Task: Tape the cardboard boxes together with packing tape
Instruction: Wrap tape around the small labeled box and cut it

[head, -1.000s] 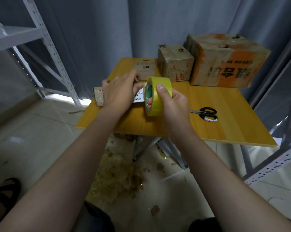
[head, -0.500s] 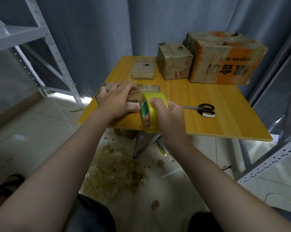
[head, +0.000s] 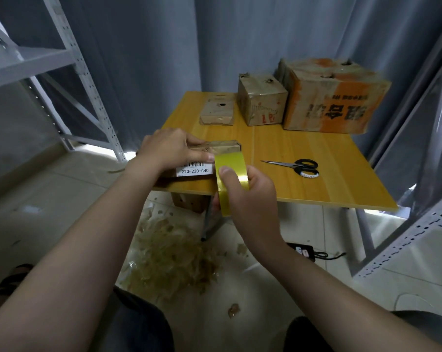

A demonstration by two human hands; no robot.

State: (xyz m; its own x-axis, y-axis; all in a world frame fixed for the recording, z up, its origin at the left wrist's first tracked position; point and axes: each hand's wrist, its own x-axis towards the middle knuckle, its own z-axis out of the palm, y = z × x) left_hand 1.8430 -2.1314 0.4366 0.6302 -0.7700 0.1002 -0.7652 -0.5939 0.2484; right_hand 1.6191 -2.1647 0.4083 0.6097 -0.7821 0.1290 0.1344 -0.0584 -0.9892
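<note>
Shelving (head: 82, 80) of pale perforated metal stands at the far left against a grey curtain (head: 240, 34), and a sandalled foot (head: 14, 278) shows low in that corner. The left hand (head: 169, 148) lies palm down on a flat cardboard box (head: 222, 146) at the near left corner of the yellow wooden table (head: 316, 179), its fingers straight and pressing, curled round nothing. A white label (head: 193, 170) with a barcode and the print 220-220-C40 sits on the side of this box that faces the person. Below, on the tiled floor, lies a heap of crumpled tape scraps (head: 169, 260). Just to the right of the label, a yellow tape roll (head: 230, 171) stands on edge across the table's near rim, its top beside the end of the box and its lower part hanging below the tabletop. The right hand (head: 250, 196) grips this roll, thumb laid on the outer band and fingers curled round behind it. At the back of the table a small flat box (head: 217, 110) lies alone, with a taller brown box (head: 261, 102) close on its right. Black-handled scissors (head: 298, 166) lie shut on the bare wood to the right of the roll, blades pointing left. A large worn box (head: 334, 97) with orange print fills the far right corner, touching the taller one. A black power adapter (head: 302, 250) rests on the floor under the table, and more grey shelving (head: 417, 224) rises along the right edge
</note>
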